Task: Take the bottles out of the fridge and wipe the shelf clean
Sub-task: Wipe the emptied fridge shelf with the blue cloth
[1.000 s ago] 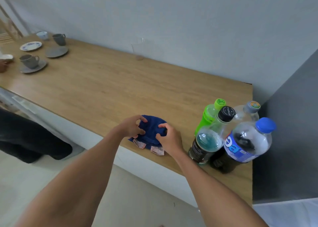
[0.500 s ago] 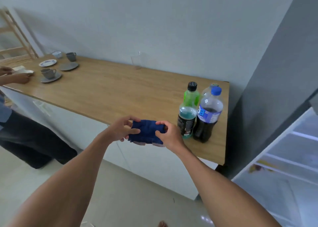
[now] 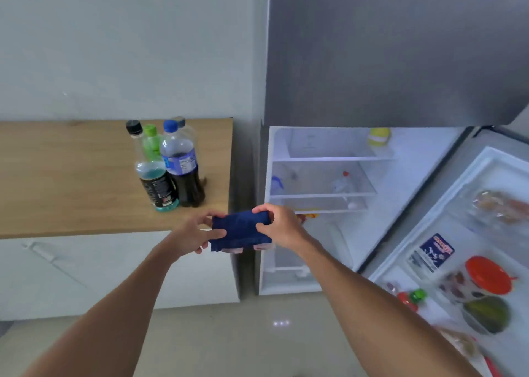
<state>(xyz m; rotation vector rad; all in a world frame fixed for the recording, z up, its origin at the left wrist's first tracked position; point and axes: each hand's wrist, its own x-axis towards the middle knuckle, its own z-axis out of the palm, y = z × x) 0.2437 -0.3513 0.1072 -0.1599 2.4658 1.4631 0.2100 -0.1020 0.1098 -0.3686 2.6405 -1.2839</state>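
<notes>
Both hands hold a folded dark blue cloth [image 3: 240, 230] in the air, in front of the gap between the counter and the open fridge. The left hand [image 3: 194, 235] pinches the cloth's left edge, thumb on top and fingers curled underneath. The right hand [image 3: 282, 226] grips the right end, fingers wrapped over the top edge and thumb pressed against the front face. Neither hand is open; each is closed on the cloth. The cloth looks soft and thick, folded into a rough rectangle, with pale tags or a lighter hem showing along its bottom edge.

Four plastic bottles [image 3: 169, 165] stand upright in a tight cluster on the wooden counter [image 3: 71, 182], near its right end, touching or nearly touching one another. One with a black cap holds blue-green liquid, one with a blue cap holds dark liquid, a green one and a clear one stand behind.

The fridge [image 3: 400, 62] has a grey matte body and a white inside. Its glass shelf [image 3: 320, 195] lies just beyond the right hand, with small blurred items on it. The open door [image 3: 472, 248] on the right carries packets, a jar with a red lid and a green fruit
</notes>
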